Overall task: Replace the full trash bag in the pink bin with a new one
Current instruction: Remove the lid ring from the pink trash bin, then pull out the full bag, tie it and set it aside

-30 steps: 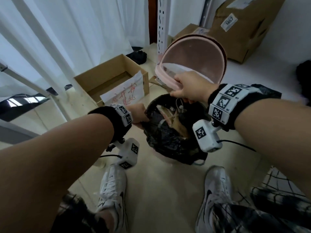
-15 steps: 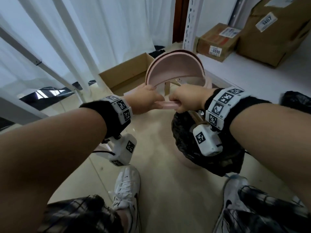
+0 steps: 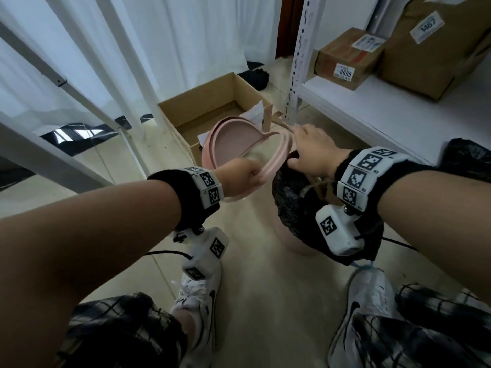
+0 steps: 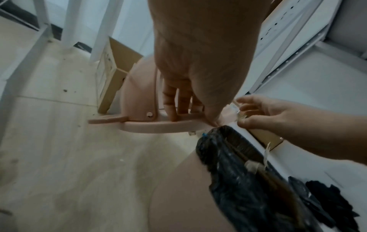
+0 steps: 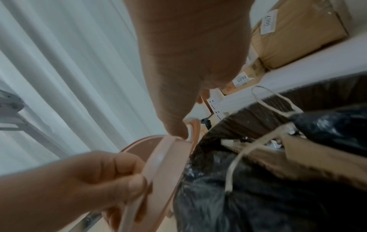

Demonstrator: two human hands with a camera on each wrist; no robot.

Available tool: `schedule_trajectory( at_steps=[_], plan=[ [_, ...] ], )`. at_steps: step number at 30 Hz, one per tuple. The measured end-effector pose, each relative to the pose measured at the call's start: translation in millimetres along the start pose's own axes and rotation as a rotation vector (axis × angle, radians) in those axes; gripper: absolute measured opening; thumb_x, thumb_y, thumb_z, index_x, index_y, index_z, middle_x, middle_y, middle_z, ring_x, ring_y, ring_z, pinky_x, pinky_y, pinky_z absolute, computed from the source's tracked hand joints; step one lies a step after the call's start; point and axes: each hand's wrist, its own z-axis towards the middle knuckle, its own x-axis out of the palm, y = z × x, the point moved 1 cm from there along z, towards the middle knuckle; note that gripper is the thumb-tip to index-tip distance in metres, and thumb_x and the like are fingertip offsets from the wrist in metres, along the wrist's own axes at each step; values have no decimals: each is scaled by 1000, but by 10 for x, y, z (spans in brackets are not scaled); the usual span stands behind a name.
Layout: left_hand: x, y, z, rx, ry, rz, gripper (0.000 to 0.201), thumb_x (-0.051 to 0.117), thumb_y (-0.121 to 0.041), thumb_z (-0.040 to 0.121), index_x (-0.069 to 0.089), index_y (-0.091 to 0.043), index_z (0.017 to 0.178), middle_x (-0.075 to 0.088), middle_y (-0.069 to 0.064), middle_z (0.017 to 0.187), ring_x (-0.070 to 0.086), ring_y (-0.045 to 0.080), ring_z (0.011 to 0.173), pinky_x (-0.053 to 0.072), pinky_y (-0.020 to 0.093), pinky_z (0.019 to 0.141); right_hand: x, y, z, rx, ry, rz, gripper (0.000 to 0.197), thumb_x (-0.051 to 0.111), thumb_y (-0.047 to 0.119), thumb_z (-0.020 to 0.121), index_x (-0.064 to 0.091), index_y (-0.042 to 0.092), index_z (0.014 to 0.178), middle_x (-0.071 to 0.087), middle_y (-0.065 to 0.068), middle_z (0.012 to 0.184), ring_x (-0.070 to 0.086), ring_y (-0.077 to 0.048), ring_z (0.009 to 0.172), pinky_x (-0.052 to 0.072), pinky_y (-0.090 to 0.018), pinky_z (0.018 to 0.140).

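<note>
Left hand [image 3: 240, 176]: fingers curled round the near edge of the pink lid ring [image 3: 276, 152], thumb pressed on top — ring held off the bin and tilted, its flap raised toward twelve o'clock. Right hand [image 3: 312, 152]: fingers spread and loose, holding nothing, palm over the bag's mouth, fingertips near the ring's far edge; contact with the ring could not be told.

Items, largest first:
- White shelf [image 3: 385, 112], at two o'clock, carrying a large carton [image 3: 435, 49] and a small labelled carton [image 3: 348, 58].
- Open cardboard box [image 3: 210, 110], at twelve o'clock on the floor, behind the ring.
- Pink bin [image 3: 292, 237], at four o'clock from the left hand, upright on the floor, mostly covered.
- Full black trash bag [image 3: 295, 203], seated in the bin, its edge folded over the rim, with brown paper and a pale cord at the top.

Risks, as judged: the ring hung from a one-handed grip and could slip or swing into the box; lifting the loaded bag by one side could tear the thin film or tip the bin and spill its contents.

Not determinable: the bin's rim and lower wall, hidden by bag and wrist camera; the bag's full contents; any new bag — a dark mass at the shelf's right edge was cut off and unidentifiable.
</note>
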Motion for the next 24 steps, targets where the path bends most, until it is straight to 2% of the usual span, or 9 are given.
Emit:
schedule_trajectory(
  at_steps=[3, 5, 6, 8, 10, 14, 19, 22, 24],
  plan=[
    [153, 8, -10, -92, 39, 24, 38, 40, -32, 98, 63, -2, 101, 60, 10, 91, 52, 25, 82, 39, 31, 78, 100, 34, -41, 36, 79, -57, 66, 52, 47, 86, 34, 14, 141, 35, -16, 144, 33, -36, 134, 27, -49, 112],
    [260, 24, 17, -143, 50, 59, 38, 38, -33, 97, 63, -6, 89, 62, 11, 84, 56, 26, 78, 43, 37, 88, 177, 66, -64, 5, 71, -46, 63, 46, 52, 88, 33, 23, 143, 31, -13, 149, 26, -35, 139, 18, -53, 115],
    [305, 39, 36, -164, 46, 72, 35, 37, -33, 97, 58, -9, 84, 58, 7, 75, 53, 24, 72, 43, 38, 92, 220, 81, -83, -6, 82, -53, 62, 43, 55, 89, 33, 27, 143, 27, -11, 152, 21, -34, 141, 11, -55, 117],
    [422, 103, 112, -208, 64, 90, 28, 41, -36, 96, 52, -14, 83, 45, 0, 67, 47, 21, 72, 45, 34, 87, 356, 58, -99, -19, 134, -89, 62, 38, 62, 88, 33, 33, 142, 18, -8, 156, 10, -34, 145, 0, -59, 115],
    [544, 186, 168, -232, 99, 98, 26, 43, -37, 96, 53, -16, 85, 49, 3, 76, 46, 20, 79, 43, 30, 79, 473, 11, -116, -40, 140, -86, 63, 39, 66, 85, 37, 34, 139, 15, -7, 157, 6, -33, 146, -3, -61, 114],
    [826, 391, 305, -286, 204, 140, 31, 42, -30, 95, 62, -8, 89, 60, 11, 90, 51, 25, 78, 39, 30, 70, 543, -148, -102, -37, 46, -5, 57, 49, 56, 81, 45, 22, 128, 21, -8, 154, 10, -33, 144, 4, -57, 117],
    [1077, 429, 462, -298, 217, 39, 27, 42, -24, 95, 58, -5, 107, 61, 15, 111, 58, 32, 102, 42, 33, 83, 683, -199, -81, -2, 20, 75, 56, 50, 47, 84, 41, 18, 131, 16, -10, 155, 0, -35, 145, 15, -51, 117],
    [1012, 350, 524, -289, 140, -3, 32, 44, -25, 96, 54, -4, 119, 59, 17, 121, 56, 32, 111, 42, 33, 90, 689, -149, -78, 22, 28, 118, 54, 48, 45, 86, 40, 19, 132, 14, -7, 156, -5, -35, 146, 23, -54, 112],
    [853, 312, 559, -268, 84, -4, 37, 50, -27, 95, 50, -7, 126, 56, 14, 128, 54, 30, 117, 41, 31, 93, 658, -155, -55, -4, 32, 77, 54, 47, 46, 87, 40, 18, 133, 17, -9, 155, 0, -36, 145, 20, -53, 114]
  ],
)
